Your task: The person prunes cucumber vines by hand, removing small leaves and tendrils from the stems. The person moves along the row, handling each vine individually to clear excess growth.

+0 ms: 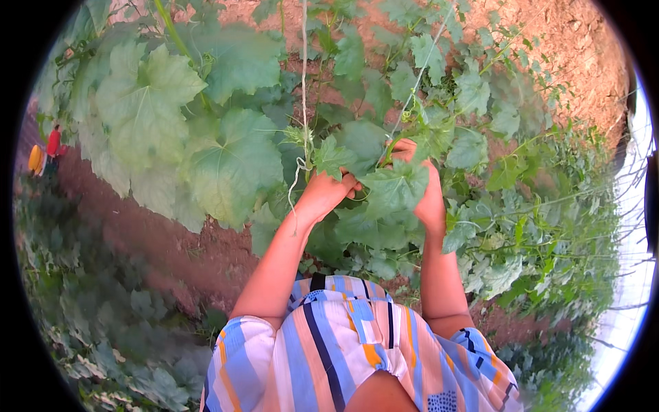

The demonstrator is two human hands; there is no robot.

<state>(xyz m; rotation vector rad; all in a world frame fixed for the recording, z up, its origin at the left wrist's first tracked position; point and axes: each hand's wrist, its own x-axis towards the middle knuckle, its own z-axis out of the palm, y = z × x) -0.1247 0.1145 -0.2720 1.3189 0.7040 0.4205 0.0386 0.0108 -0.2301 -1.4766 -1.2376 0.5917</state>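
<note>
My left hand (329,191) is among climbing vine leaves with its fingers curled. A young lobed leaf (332,156) covers part of the fingers, so what lies within them is hidden. Beside that wrist, a white string (304,77) hangs down, knotted low, its loose tail trailing over my forearm. My right hand (404,149) is farther right, its fingers bent around a green vine stem (382,160) at the foot of a second, paler string (423,67). A broad leaf (396,188) hides much of this palm.
Large vine leaves (226,149) crowd the left side. Bare reddish soil (170,252) runs between plant rows. More vines (556,221) grow at the right, near white sheeting (630,206). Red and yellow objects (51,141) sit at the far left.
</note>
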